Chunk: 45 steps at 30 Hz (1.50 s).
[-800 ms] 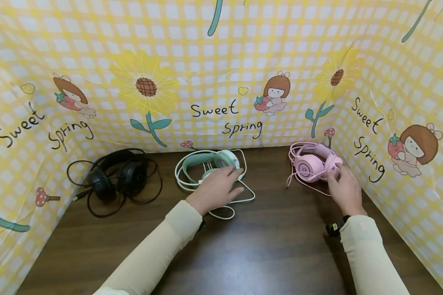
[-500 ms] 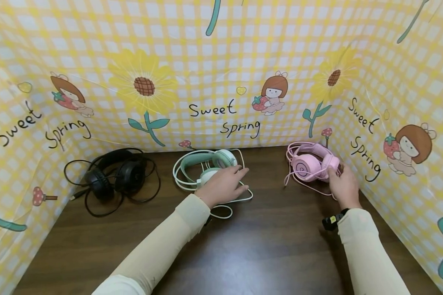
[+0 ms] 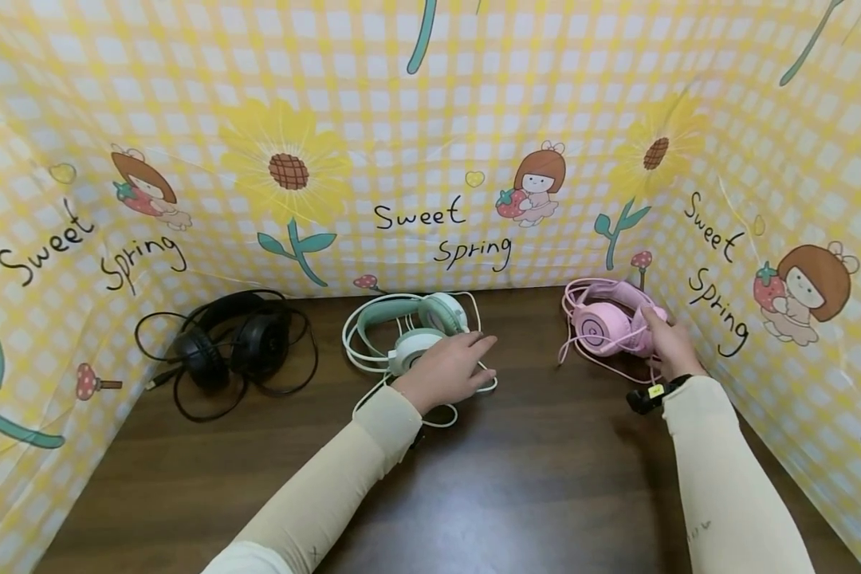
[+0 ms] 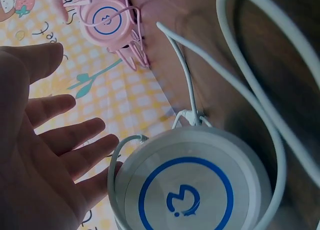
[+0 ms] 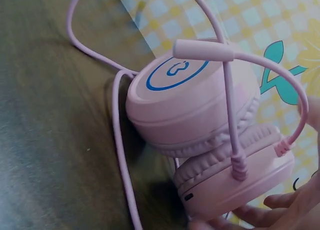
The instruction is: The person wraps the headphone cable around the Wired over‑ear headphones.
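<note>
My left hand [image 3: 448,371], fingers extended, hovers at the right side of a white and mint-green headset [image 3: 414,347]. In the left wrist view its spread fingers [image 4: 82,135] lie beside the round white ear cup [image 4: 187,190], and nothing is between them. On the right, my right hand [image 3: 670,343] holds the outer ear cup of a pink headset [image 3: 603,325]. Thumb and fingers [image 5: 260,215] come round the near cup [image 5: 240,185] in the right wrist view, partly hidden behind it. The headset's slim microphone boom [image 5: 205,49] crosses above both cups.
A black headset [image 3: 258,339] with a looped cable lies at the left. All three headsets stand near the back of the dark wooden table [image 3: 516,494]. Yellow checked cloth walls [image 3: 430,127] enclose the back and sides. White cable [image 4: 235,84] loops lie around the middle headset.
My left hand has slid right and slightly toward me, uncovering more of the white ear cup. The right hand has moved forward, closing in on the pink ear cup.
</note>
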Tool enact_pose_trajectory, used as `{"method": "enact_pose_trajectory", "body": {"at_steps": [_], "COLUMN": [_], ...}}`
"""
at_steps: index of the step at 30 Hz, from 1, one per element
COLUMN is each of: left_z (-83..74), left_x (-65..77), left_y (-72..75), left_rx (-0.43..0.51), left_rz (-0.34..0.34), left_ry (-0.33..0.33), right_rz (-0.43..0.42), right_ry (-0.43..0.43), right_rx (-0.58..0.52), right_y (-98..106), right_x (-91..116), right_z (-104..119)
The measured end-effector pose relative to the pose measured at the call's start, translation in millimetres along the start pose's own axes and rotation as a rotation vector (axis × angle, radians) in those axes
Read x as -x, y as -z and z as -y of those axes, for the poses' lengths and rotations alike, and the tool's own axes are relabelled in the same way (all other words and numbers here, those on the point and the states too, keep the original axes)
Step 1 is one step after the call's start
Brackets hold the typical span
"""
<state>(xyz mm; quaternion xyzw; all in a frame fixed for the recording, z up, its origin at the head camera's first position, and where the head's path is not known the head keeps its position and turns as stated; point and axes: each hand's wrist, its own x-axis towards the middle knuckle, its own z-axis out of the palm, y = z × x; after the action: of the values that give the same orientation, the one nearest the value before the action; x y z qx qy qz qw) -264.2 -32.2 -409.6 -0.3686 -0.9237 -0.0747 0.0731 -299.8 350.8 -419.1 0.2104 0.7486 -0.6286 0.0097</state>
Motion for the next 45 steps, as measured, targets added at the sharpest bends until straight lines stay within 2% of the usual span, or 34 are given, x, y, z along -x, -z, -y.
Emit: {"method": "enact_pose_trajectory", "body": {"at_steps": [6, 11, 15, 20, 27, 31, 38, 45], "left_z": [-5.0, -6.1, -8.1, -10.1, -10.5, -10.6, -9.3, -3.5], "left_x": [-0.3, -1.6, -5.3, -10.1, -16.9, -19.7, -20.1, -17.4], "left_y": [-2.1, -3.8, -3.3, -4.9, -6.3, -5.0, 0.5, 6.1], "left_rx": [0.03, 0.02, 0.037, 0.054, 0.06, 0.064, 0.099, 0.164], "left_rz": [0.005, 0.0, -0.011, 0.011, 0.008, 0.003, -0.001, -0.049], "left_ry": [0.003, 0.005, 0.003, 0.019, 0.015, 0.02, 0.052, 0.113], "right_rz": [0.057, 0.087, 0.002, -0.102, -0.129, -0.144, -0.087, -0.026], "right_ry": [-0.042, -0.031, -0.001, 0.007, 0.032, 0.082, 0.117, 0.253], "right_rx": [0.005, -0.055, -0.111, -0.195, -0.336, -0.341, -0.337, -0.396], "right_y": [0.4, -2.6, -7.5, -12.1, -13.1, -17.6, -29.1, -48.8], "right_x": [-8.4, -11.9, -12.5, -9.7, -1.6, 2.9, 19.7, 37.1], "right_z": [1.9, 0.8, -2.2, -7.9, -11.8, -13.1, -12.4, -3.9]}}
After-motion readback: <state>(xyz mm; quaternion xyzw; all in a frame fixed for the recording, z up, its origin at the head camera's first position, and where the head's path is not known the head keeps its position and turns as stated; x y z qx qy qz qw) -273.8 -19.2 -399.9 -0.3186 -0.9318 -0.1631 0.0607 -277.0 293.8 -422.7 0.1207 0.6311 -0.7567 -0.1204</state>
